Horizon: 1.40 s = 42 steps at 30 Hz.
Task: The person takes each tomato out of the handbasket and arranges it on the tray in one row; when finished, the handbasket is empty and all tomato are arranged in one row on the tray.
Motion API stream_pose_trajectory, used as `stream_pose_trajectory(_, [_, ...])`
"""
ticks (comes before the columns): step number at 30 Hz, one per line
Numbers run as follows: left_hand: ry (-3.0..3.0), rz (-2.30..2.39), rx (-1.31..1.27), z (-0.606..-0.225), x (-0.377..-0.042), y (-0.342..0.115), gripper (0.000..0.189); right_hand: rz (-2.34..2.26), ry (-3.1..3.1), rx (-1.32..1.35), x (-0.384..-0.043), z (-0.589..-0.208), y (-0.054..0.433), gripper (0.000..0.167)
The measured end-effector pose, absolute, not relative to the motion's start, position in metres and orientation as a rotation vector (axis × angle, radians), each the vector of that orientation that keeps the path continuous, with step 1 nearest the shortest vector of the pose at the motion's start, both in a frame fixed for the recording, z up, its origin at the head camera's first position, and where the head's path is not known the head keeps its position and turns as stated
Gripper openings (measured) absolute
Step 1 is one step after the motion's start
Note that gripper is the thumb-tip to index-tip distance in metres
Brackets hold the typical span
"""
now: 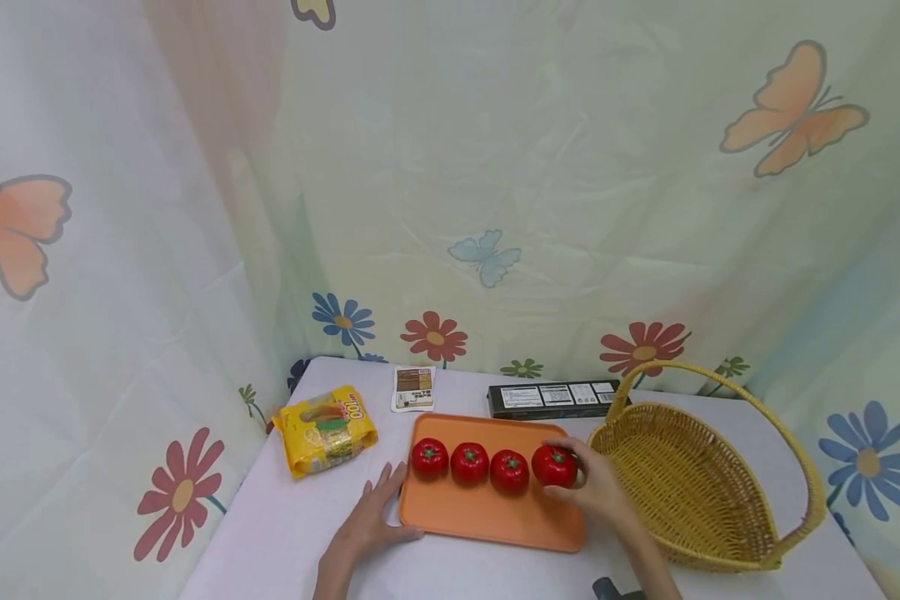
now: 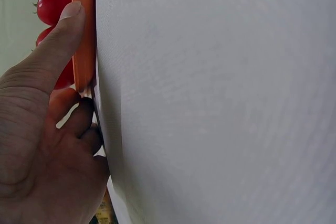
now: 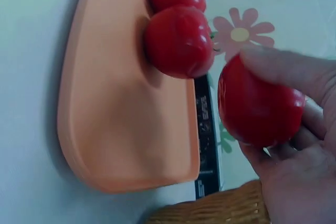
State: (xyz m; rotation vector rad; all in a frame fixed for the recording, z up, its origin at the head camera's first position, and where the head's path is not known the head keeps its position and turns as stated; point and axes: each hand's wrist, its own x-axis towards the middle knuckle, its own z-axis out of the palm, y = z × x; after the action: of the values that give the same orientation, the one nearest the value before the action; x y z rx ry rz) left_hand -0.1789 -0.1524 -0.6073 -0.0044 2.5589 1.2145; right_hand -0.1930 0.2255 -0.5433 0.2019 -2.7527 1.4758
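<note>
An orange tray [image 1: 487, 521] carries three red tomatoes in a row: the left one [image 1: 430, 458], the second [image 1: 469, 463] and the third [image 1: 509, 472]. My right hand [image 1: 596, 483] grips a fourth tomato [image 3: 262, 103], thumb on one side and fingers on the other. In the right wrist view that tomato hangs above the tray's right end, apart from the others. At the tray's near left corner rests my left hand [image 1: 371, 521], fingers spread along the left side. Its thumb [image 2: 71, 30] lies against the tray's front rim in the left wrist view.
A wicker basket [image 1: 682, 475] with a tall handle stands right of the tray. Behind the tray lie a long black box [image 1: 555, 400] and a small printed card [image 1: 413, 389]. A yellow packet [image 1: 326, 429] sits at left. A dark object [image 1: 607, 588] shows near the right forearm.
</note>
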Motion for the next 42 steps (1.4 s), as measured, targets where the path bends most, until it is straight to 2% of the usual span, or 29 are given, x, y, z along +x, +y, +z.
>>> stream_pose_trajectory(18, [2.560, 1.211, 0.002, -0.608, -0.178, -0.153, 0.112, 1.173, -2.620, 0.208, -0.187, -0.571, 0.204, 0.084])
stream_pose_trajectory(42, [2.557, 1.210, 0.011, -0.605, -0.179, -0.154, 0.112, 1.092, -2.591, 0.101, -0.184, -0.593, 0.195, 0.084])
